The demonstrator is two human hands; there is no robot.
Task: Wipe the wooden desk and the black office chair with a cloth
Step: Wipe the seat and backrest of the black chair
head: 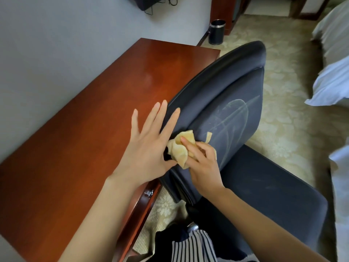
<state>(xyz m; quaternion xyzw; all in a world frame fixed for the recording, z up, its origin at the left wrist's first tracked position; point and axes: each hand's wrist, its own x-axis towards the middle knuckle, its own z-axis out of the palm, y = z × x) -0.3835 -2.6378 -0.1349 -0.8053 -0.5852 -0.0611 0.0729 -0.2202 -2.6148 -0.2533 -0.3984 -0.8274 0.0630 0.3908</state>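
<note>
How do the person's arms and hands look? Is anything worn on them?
Both forearms are bare, with no sleeves in view. The left hand and the right hand wear no gloves, and no rings, watch or bracelet show. The nails look short and unpainted.
</note>
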